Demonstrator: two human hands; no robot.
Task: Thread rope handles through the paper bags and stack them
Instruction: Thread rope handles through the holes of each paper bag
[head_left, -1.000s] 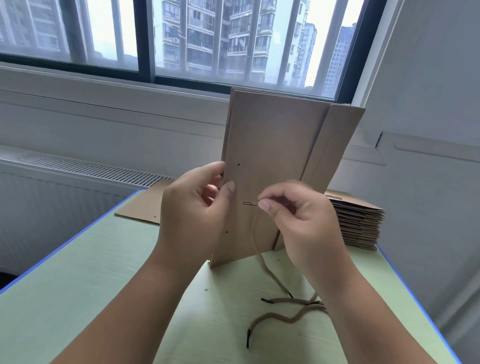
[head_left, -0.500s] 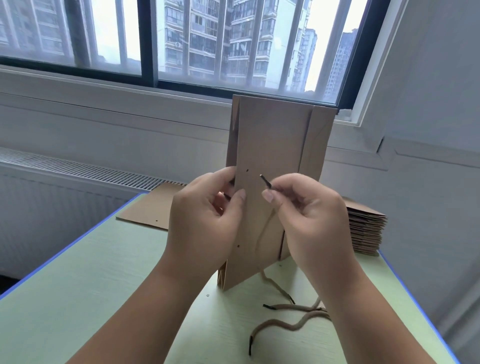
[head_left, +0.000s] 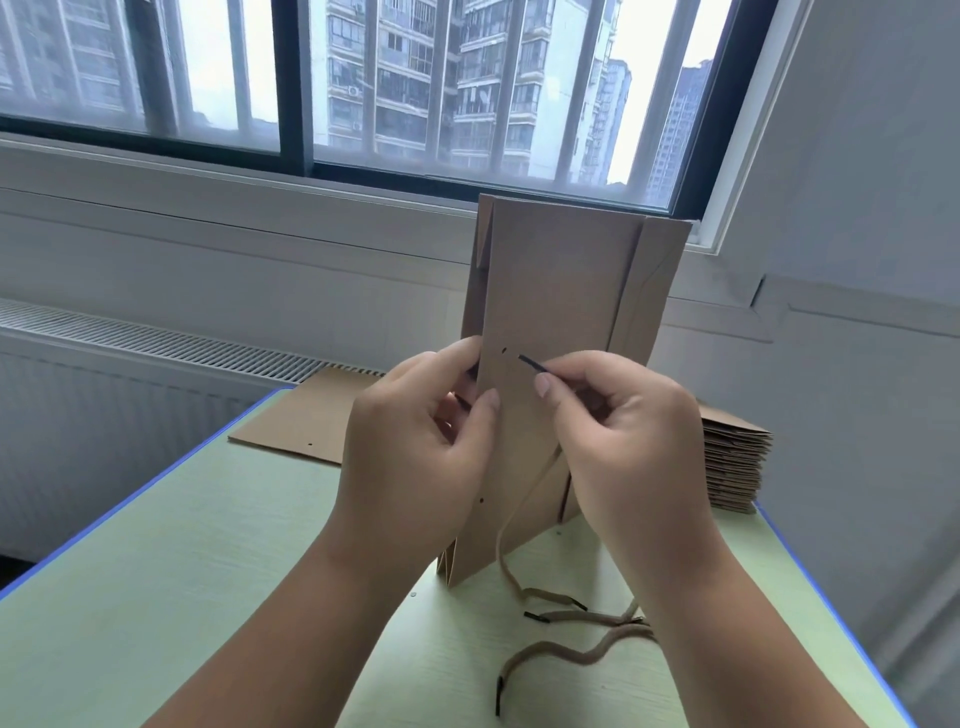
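Note:
A folded brown paper bag (head_left: 558, 291) stands tilted on one corner on the green table (head_left: 156, 597). My left hand (head_left: 415, 447) grips the bag's left edge, thumb on its front face. My right hand (head_left: 623, 431) pinches a tan rope handle (head_left: 511, 530) just behind its black tip (head_left: 532, 364). The tip points up-left, a short way right of a small punched hole (head_left: 504, 351). The rope trails down the bag's front onto the table. A second hole (head_left: 482, 501) shows lower on the bag.
Loose tan ropes with black tips (head_left: 571, 649) lie on the table near my right forearm. A tall stack of flat paper bags (head_left: 735, 462) sits at the right rear. A flat brown bag (head_left: 306, 421) lies at the far left edge, below the window and radiator.
The bag has turned more upright and shifted slightly right. My right hand raised the rope tip from the bag's middle up to beside the upper hole.

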